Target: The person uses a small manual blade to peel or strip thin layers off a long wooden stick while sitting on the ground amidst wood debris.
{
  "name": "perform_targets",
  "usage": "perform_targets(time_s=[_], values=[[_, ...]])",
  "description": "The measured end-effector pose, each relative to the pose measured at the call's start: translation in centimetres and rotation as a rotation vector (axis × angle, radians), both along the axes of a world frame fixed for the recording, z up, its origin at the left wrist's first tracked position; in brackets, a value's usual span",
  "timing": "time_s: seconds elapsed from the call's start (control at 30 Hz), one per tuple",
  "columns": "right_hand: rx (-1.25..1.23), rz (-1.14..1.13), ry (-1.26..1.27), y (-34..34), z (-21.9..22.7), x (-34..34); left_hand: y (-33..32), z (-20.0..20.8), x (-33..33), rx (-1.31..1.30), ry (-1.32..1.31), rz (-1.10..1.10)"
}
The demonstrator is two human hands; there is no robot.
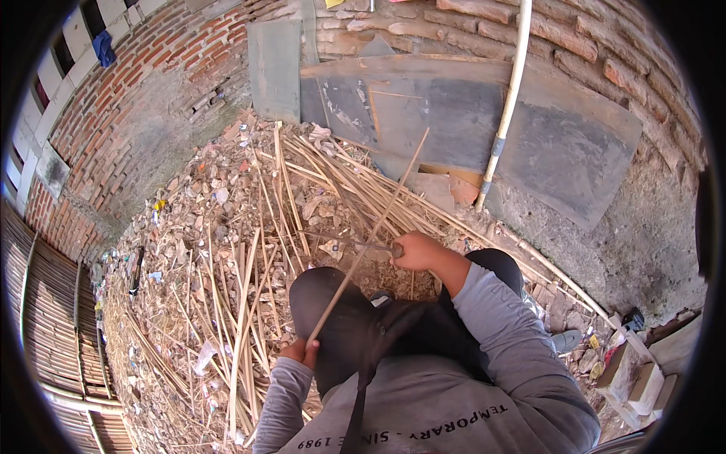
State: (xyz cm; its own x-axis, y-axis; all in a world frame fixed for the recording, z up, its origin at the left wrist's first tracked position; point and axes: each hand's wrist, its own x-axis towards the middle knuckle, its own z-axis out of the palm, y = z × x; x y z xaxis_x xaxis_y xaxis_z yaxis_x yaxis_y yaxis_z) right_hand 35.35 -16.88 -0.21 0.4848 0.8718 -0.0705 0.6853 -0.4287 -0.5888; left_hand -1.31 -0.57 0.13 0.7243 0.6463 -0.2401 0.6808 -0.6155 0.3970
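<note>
Both hands are closed on their work: the left hand (301, 352), low beside the person's left knee, grips the near end of a long, thin, pale bamboo strip (370, 236), while the right hand (414, 250), reaching forward over the right knee, is clenched around the handle of a dark metal blade (355, 244) that lies crosswise against the strip about halfway along it. From the left fist the strip runs up and to the right, passing the blade and ending in the air in front of a large grey, weathered board (469, 125) leaning on the red brick wall (605, 53). Ahead of the knees the ground is buried under a heap of split bamboo slivers and shavings (249, 250), mixed with rubble and scraps of litter. A white plastic pipe (508, 98) stands upright in front of the board. Left of the heap lies a mat of woven bamboo slats (45, 318). Grey long sleeves cover both forearms, and a black strap (367, 371) crosses the chest.
</note>
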Motion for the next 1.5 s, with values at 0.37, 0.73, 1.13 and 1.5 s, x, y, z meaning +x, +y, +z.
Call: perform_targets(time_s=[0.37,0.73,1.13,1.5], values=[[-0.049,0.005,-0.043,-0.2,0.9,-0.3,-0.1,0.0,0.0,-0.022,-0.015,0.014],[-0.029,0.014,-0.032,-0.1,0.4,-0.3,0.0,-0.3,-0.1,-0.002,-0.016,0.003],[-0.034,0.017,-0.035,-0.1,0.6,-0.3,0.0,-0.6,-0.3,0.028,-0.081,-0.021],[-0.032,0.006,-0.034,0.0,0.3,-0.3,-0.1,-0.7,-0.3,0.018,-0.111,-0.005]])
